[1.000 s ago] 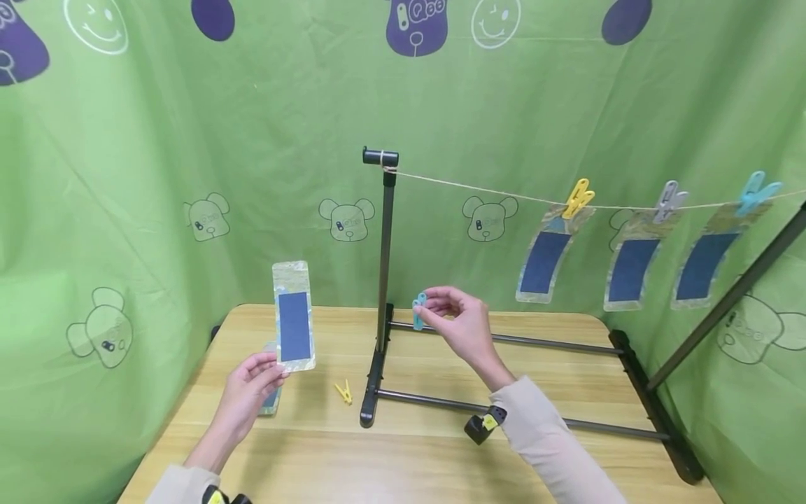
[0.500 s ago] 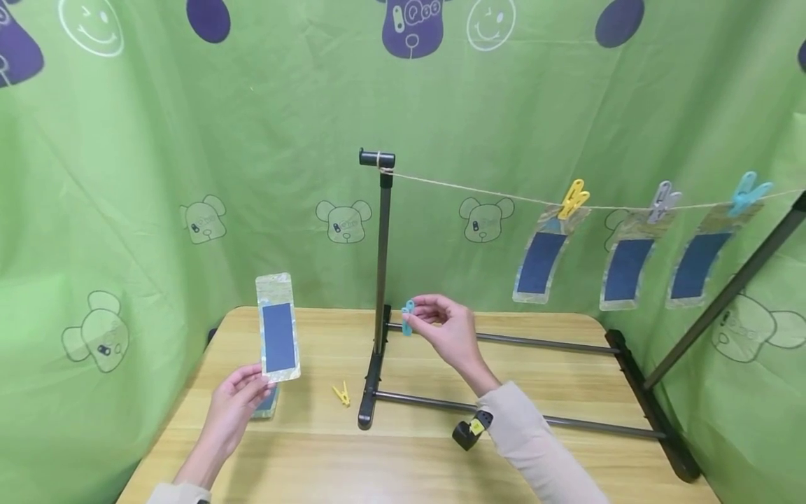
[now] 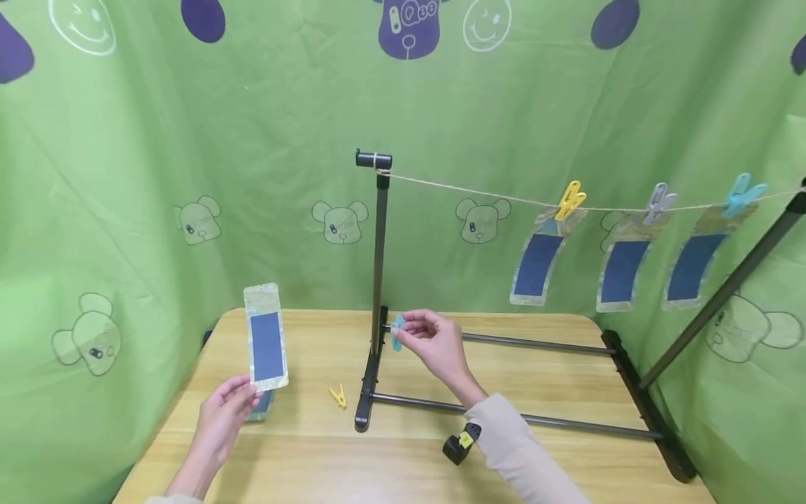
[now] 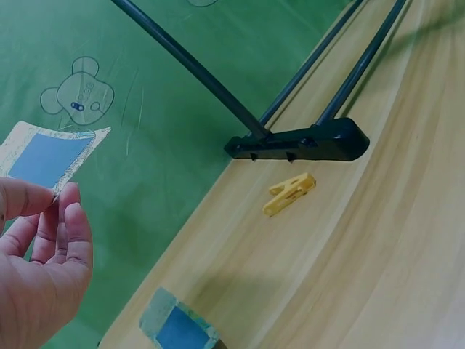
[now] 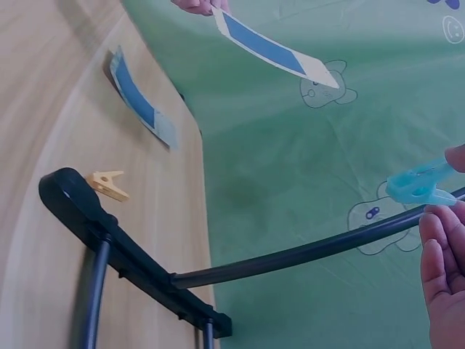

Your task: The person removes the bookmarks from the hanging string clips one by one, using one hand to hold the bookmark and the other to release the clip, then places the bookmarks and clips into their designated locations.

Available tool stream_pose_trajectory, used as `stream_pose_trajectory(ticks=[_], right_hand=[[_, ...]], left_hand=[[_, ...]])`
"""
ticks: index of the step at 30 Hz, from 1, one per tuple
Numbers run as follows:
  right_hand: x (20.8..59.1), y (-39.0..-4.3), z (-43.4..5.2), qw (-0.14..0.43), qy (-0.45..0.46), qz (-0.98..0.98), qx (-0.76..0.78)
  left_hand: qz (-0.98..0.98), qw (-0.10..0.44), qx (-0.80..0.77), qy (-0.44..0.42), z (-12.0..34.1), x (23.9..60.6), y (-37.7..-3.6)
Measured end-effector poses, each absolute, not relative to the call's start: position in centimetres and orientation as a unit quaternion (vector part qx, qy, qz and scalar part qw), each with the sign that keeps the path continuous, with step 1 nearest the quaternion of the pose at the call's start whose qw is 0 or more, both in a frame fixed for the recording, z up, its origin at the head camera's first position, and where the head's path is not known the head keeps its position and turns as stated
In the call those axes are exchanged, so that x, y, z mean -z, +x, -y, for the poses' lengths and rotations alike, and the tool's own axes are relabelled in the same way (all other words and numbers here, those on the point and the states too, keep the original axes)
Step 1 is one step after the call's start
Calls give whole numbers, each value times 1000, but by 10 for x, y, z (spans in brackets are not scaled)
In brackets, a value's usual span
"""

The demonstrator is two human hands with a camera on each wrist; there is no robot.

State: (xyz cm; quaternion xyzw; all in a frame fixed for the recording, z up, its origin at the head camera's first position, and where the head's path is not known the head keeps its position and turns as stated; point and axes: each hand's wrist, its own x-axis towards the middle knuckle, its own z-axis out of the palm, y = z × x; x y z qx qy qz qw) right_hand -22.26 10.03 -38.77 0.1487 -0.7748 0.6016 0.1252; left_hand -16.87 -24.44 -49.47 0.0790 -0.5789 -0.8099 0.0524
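My left hand [image 3: 222, 413] pinches the bottom of a card with a dark blue panel [image 3: 266, 339], held upright over the table's left side; the same card [image 4: 45, 154] shows in the left wrist view above my fingers [image 4: 51, 254]. My right hand [image 3: 434, 344] pinches a light blue clothespin [image 3: 397, 332] close to the black stand's upright pole [image 3: 378, 252]. The right wrist view shows that clothespin [image 5: 421, 183] at my fingertips. A string [image 3: 478, 190] runs right from the pole top.
Three blue-panel cards [image 3: 535, 264] hang on the string under yellow [image 3: 569, 200], grey [image 3: 658, 203] and blue [image 3: 743, 193] pegs. A yellow clothespin [image 3: 338, 396] and another card [image 3: 261, 406] lie on the wooden table [image 3: 403, 455]. The stand's base bars [image 3: 535, 420] cross it; green cloth surrounds.
Both hands have sunk lower and drifted left. The card and the blue clothespin came down with them; the clothespin is now close beside the pole.
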Motion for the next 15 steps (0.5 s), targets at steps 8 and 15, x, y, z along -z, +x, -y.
stream_pose_trajectory(ticks=[8, 15], right_hand=[[398, -219, -91, 114, 149, 772, -607], [408, -213, -82, 102, 144, 778, -603]], left_hand=[[577, 51, 809, 102, 249, 500, -166], [573, 51, 809, 123, 255, 507, -161]])
